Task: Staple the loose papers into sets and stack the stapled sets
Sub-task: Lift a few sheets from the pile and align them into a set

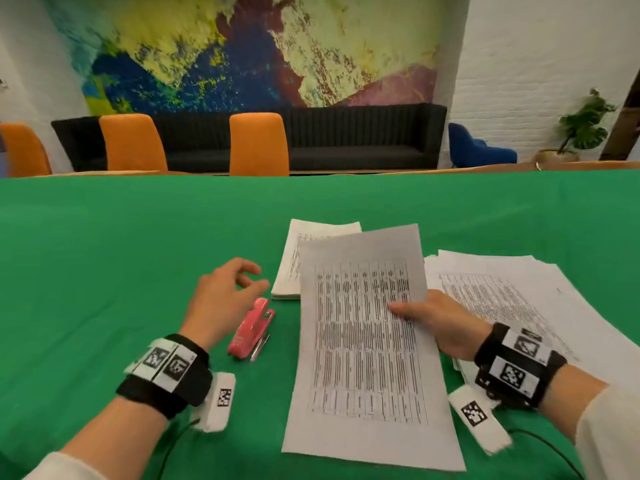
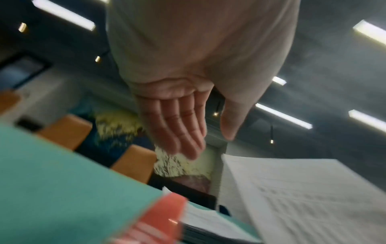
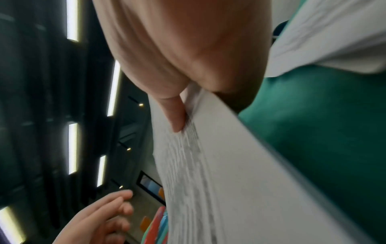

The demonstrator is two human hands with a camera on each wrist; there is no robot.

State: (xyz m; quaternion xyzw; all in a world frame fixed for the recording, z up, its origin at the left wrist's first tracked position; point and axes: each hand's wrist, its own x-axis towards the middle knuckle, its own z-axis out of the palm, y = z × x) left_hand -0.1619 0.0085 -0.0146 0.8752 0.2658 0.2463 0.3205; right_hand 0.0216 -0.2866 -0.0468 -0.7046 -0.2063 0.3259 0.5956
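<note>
**Held sheets could fan out before the stapler reaches them**

The right hand [image 1: 438,322] pinches a set of printed sheets [image 1: 367,341] at its right edge, thumb on top and fingers beneath, so the set hangs tilted over the green table [image 1: 121,254] with its near end low towards the table's near edge. The left hand [image 1: 221,294] hovers with nothing in it, fingers loosely spread, just above the far end of the red stapler [image 1: 252,329], which lies on the cloth between the two hands.

Risks, as I judge them: a one-sided pinch leaves the free left edge and corners unsupported, so pages may slide out of line and be stapled crooked, or one may slip out altogether. Should the left hand go for the sheets, its wrist could nudge the stapler. Swinging the set rightwards could ruffle the loose papers [image 1: 512,299] spread under the right wrist, at the right of the table.

The stack of papers [image 1: 294,258] beyond the stapler lies partly hidden behind the held set; whether its sets are stapled I cannot tell. Open cloth stretches to the left and towards the far edge, giving free room; the right side is crowded, and the near edge sits close under the sheets.
</note>
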